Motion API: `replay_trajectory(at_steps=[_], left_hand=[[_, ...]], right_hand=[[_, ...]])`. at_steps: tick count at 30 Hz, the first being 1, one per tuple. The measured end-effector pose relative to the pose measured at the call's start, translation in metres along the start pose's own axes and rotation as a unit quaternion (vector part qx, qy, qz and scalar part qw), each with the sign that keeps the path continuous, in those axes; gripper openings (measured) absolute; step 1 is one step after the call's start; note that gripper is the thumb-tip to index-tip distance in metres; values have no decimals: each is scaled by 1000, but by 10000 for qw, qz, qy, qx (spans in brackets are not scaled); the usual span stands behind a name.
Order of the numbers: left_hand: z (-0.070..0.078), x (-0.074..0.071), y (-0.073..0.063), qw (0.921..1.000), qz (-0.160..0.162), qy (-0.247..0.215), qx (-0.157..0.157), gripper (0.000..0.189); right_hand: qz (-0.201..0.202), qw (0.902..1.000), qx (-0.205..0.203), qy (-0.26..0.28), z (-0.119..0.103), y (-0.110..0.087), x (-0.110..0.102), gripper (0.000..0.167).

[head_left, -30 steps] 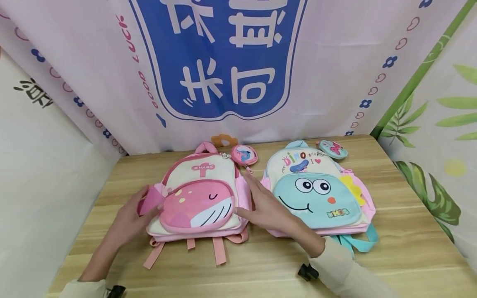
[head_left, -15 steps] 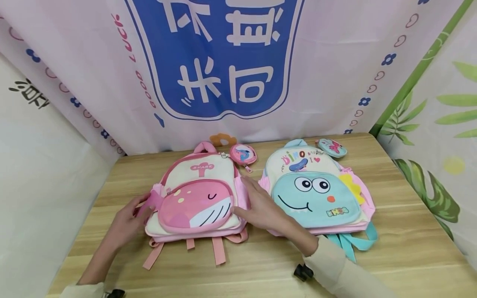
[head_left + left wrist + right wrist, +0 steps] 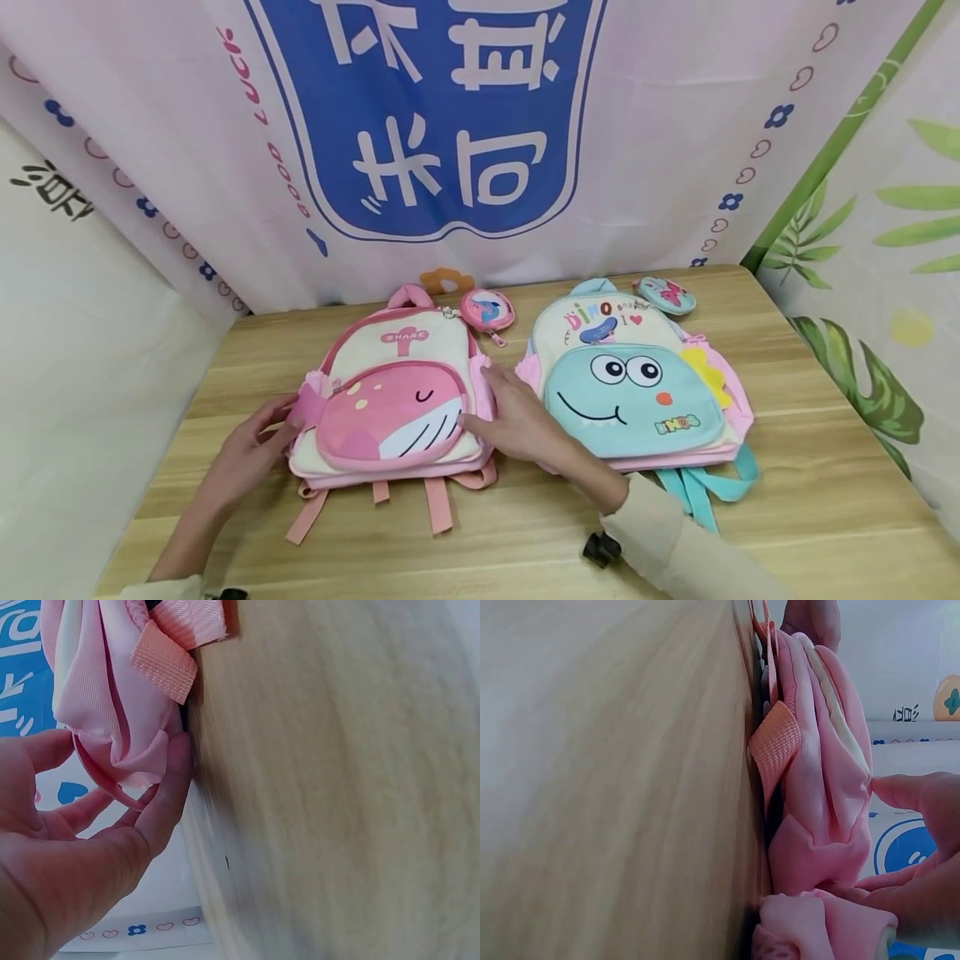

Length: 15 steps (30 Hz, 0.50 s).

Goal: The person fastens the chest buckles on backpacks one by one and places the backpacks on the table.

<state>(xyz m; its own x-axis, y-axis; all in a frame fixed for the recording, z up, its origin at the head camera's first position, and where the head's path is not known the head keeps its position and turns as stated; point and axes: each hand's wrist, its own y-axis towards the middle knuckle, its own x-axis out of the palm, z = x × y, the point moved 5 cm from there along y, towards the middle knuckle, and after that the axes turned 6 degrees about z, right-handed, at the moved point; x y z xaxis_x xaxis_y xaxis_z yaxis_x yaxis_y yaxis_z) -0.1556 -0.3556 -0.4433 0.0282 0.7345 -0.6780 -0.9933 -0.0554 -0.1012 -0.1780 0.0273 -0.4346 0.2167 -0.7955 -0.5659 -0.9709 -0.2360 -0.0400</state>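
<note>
A pink and cream backpack (image 3: 392, 408) with a whale face lies front up on the wooden table. My left hand (image 3: 251, 446) holds its left side, fingers curled beside a small pink fin (image 3: 308, 407). In the left wrist view, thumb and fingers of the left hand (image 3: 97, 840) bracket the bag's pink side (image 3: 124, 705). My right hand (image 3: 521, 421) rests along the right side, fingers extended by the side pocket. In the right wrist view, the thumb of the right hand (image 3: 930, 877) touches the bag's front edge; some fingertips are hidden.
A mint and pink dinosaur backpack (image 3: 633, 400) lies close by on the right. Round coin purses (image 3: 487, 310) hang from both bags' zips. Straps trail toward the front of the wooden table (image 3: 525, 542). A printed curtain (image 3: 637, 150) stands behind.
The pink fin, bent outward in my left hand a second ago, now lies flatter against the backpack's side. My right hand stays at the opposite side; the view has shifted slightly.
</note>
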Motion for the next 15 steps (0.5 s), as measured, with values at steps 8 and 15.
replay_trajectory(at_steps=[8,15], left_hand=[[-8,-12,-1,9996,139,-232,36,63],[-8,-24,1,9985,308,-449,38,62]], right_hand=[[-153,9992,-340,119,-2,3,14,83],[-1,9989,-426,182,-4,5,21,90]])
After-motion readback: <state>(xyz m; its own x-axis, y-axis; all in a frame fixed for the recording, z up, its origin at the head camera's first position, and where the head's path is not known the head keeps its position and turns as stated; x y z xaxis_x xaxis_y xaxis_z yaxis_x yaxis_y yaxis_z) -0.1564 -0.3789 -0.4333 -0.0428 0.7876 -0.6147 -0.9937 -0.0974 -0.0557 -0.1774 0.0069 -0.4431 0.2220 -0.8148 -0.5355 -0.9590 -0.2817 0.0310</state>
